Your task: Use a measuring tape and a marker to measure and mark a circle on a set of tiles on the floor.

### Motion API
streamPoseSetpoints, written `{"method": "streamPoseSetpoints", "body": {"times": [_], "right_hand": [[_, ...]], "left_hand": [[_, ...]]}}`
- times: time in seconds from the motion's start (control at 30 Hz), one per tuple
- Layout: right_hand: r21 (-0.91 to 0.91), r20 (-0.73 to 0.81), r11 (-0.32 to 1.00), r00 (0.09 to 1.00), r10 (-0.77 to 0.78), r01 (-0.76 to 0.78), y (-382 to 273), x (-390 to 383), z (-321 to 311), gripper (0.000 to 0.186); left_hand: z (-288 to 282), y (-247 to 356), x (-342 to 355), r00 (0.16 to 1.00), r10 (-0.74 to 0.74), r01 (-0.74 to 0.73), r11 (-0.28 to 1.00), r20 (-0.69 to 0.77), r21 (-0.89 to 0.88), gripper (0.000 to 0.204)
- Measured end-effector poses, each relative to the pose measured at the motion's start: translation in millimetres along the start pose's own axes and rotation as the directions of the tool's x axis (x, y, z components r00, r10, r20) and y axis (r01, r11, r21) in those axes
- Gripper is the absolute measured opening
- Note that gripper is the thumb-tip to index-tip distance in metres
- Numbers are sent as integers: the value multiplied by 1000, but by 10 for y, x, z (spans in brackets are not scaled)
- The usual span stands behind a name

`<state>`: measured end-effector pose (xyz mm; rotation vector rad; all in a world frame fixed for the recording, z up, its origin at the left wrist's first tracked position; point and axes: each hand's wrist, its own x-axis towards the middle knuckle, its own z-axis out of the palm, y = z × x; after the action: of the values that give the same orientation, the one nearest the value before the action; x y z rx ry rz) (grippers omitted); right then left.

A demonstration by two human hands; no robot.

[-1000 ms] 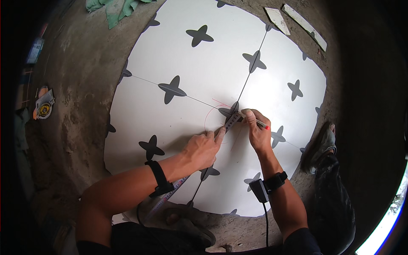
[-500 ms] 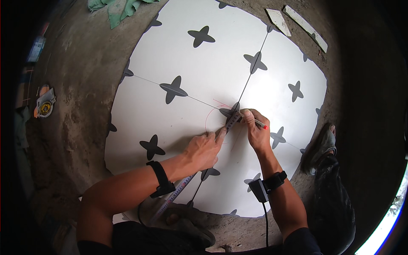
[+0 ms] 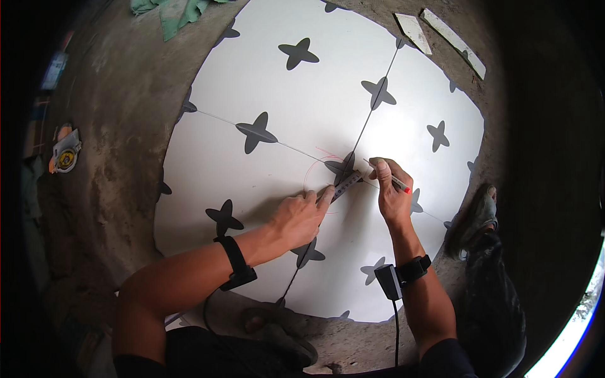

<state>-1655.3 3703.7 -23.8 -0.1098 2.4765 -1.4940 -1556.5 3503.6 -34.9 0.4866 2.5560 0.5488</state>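
Observation:
White tiles (image 3: 328, 94) with dark four-petal shapes lie together on the floor, thin seams between them. Thin red curved lines (image 3: 307, 178) are drawn around the point where the seams meet. My left hand (image 3: 299, 217) presses a long ruler (image 3: 346, 183) with printed markings onto the tiles, its fingers closed over it. The ruler's tip lies just right of the central dark shape, and the rest passes hidden beneath my hand and forearm. My right hand (image 3: 392, 192) pinches a slim pen (image 3: 399, 184) with a red end. The pen's tip is close to the ruler's end; contact with the tile is unclear.
Two narrow tile offcuts (image 3: 414, 33) lie at the far right. A green cloth (image 3: 179, 16) is at the far left. A grey tool with a yellow round centre (image 3: 65, 159) rests on the concrete at left. My sandalled foot (image 3: 482, 214) stands beside the tiles.
The ruler has swung clockwise, its tip moving right off the central dark shape. My right hand with the pen has shifted right, away from the seam crossing. My left hand stays almost in place.

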Motion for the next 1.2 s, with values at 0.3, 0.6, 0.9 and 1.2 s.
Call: {"method": "streamPoseSetpoints", "body": {"times": [0.3,0.6,0.9,1.2], "right_hand": [[80,10,995,998,56,-56,33,-21,32,55],[40,5,999,1000,2,-3,102,-29,59,48],[48,9,999,1000,17,-17,104,-38,88,48],[28,60,997,996,63,-65,18,-38,88,47]], "left_hand": [[81,-42,-52,1000,14,-13,996,-13,85,85],[-29,-13,-37,999,7,-9,998,40,54,76],[-56,0,-44,998,-14,9,997,58,77,75],[-89,34,-19,998,-9,3,994,59,107,70]]}}
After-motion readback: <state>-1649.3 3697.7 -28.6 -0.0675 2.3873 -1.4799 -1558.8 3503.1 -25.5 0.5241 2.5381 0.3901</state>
